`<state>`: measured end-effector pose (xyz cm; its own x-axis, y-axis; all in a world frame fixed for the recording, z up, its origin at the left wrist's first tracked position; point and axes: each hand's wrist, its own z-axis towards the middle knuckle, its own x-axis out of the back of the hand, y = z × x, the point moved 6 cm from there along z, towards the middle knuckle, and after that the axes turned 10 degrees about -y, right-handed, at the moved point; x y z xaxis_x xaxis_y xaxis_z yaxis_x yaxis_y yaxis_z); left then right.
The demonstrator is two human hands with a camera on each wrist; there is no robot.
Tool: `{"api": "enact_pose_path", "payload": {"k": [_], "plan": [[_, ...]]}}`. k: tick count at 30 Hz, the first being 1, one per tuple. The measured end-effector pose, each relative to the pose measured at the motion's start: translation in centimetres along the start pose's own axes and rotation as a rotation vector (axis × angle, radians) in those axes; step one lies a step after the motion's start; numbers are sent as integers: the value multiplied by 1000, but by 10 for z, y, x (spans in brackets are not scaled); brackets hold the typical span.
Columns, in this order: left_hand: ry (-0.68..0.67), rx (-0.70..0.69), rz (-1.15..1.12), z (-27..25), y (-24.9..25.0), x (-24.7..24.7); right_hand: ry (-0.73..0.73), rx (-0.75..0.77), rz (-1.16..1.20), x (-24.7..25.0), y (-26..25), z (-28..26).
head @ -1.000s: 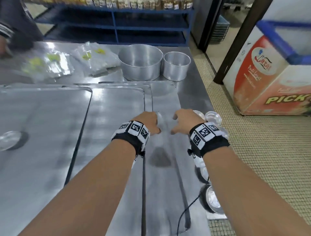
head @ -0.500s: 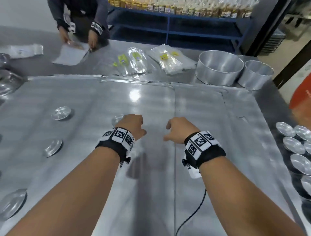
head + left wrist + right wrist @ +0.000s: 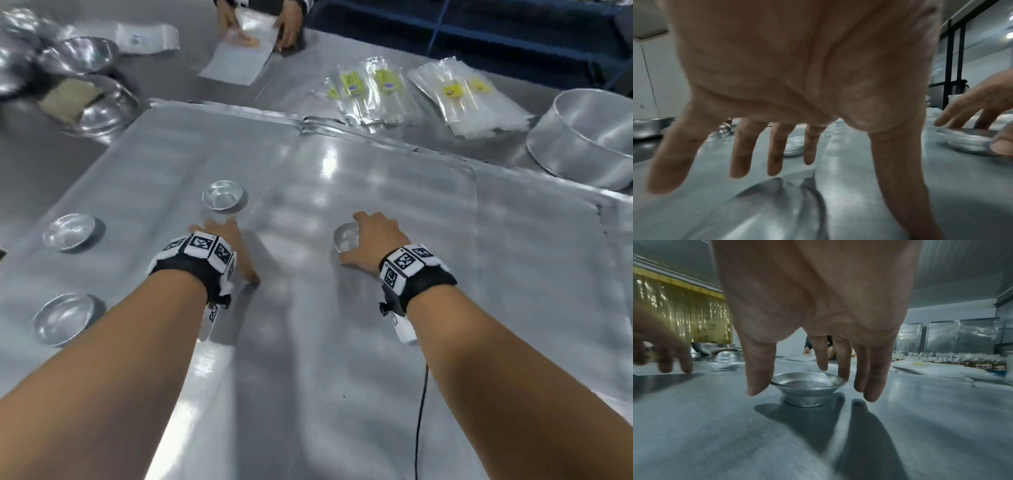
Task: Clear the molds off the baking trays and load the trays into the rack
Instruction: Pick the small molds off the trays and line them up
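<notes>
Large flat baking trays (image 3: 342, 342) lie side by side over the steel table. Small round metal molds stand on them: one (image 3: 222, 198) just beyond my left hand, two more (image 3: 70, 231) (image 3: 63, 318) at the left. My right hand (image 3: 363, 240) is down over another mold (image 3: 344, 238). In the right wrist view its thumb (image 3: 758, 378) and a finger pinch the rim of this mold (image 3: 807, 389), which stands on the tray. My left hand (image 3: 229, 250) hovers low with fingers (image 3: 777, 154) spread and holds nothing.
Another person's hands (image 3: 284, 31) work on a plastic bag at the far edge. Clear packets (image 3: 376, 89) and a big round pan (image 3: 589, 137) sit at the back right, metal bowls (image 3: 99, 102) at the back left. A black cable (image 3: 421, 411) hangs under my right wrist.
My view has swung left, away from the table's right edge. Both hands were loosely curled above the tray; now the right one has come down on a mold and the left has spread its fingers.
</notes>
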<state>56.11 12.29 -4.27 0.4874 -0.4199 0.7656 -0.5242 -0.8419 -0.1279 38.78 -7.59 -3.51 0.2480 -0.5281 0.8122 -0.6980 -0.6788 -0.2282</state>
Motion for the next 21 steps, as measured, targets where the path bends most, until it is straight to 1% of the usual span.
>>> {"api": "enact_pose_path", "payload": {"k": [2, 5, 9, 11, 13, 17, 21], "plan": [[-6, -6, -1, -2, -14, -2, -30, -4, -23, -2, -5, 9], [-54, -26, -27, -4, -24, -2, -41, -3, -53, -4, -12, 18], [-48, -91, 62, -5, -20, -2, -38, 2, -57, -4, -15, 20], [-66, -68, 67, -7, -21, -3, -47, 11, -55, -4, -15, 17], [-48, -55, 41, -19, -19, 0, -54, 22, -58, -4, -13, 13], [36, -37, -27, -40, -12, 1, -43, 50, -44, -1, -3, -4], [79, -65, -109, -62, 22, 10, -18, 86, -26, 5, 17, -32]]}}
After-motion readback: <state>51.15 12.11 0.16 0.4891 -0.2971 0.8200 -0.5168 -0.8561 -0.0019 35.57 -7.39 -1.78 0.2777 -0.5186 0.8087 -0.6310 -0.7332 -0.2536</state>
